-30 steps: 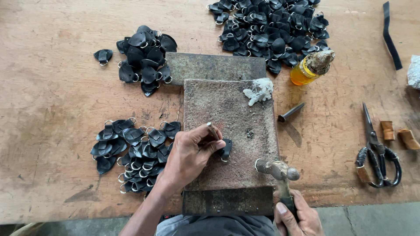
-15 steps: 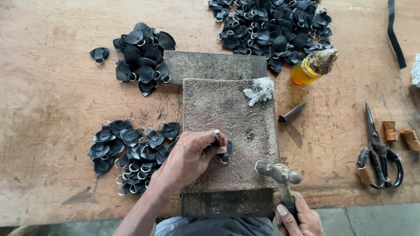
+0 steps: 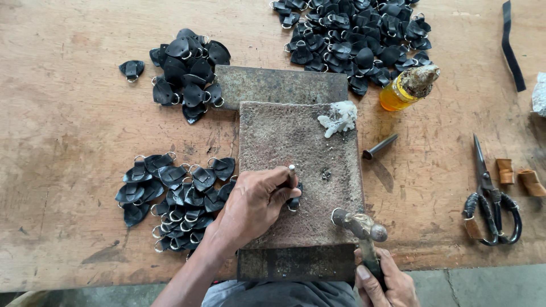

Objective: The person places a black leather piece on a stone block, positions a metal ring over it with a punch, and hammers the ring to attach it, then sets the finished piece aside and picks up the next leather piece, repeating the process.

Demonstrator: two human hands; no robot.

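from the head view, my left hand point(image 3: 253, 207) is closed around a small metal punch point(image 3: 292, 175), pinching it upright over a black leather piece with a ring point(image 3: 294, 202) that lies on the rusty metal slab point(image 3: 284, 142) in the middle of the wooden desk point(image 3: 68, 142); my right hand point(image 3: 381, 281) is wrapped tight about the handle of a hammer point(image 3: 355, 223), its head hanging just right of the punch, not touching it; to do this well i judge the punch must stand straight, its tip seated on the piece, my fingers low and clear of the top, and the blow short and square; a pile of ringed black pieces point(image 3: 170, 196) lies just left of my wrist, another pile point(image 3: 185, 71) farther up, a larger heap point(image 3: 358, 40) at the top; a second punch point(image 3: 380, 146) lies right of the slab near an amber bottle point(image 3: 406, 88); scissors point(image 3: 489, 196) rest well apart at the right.
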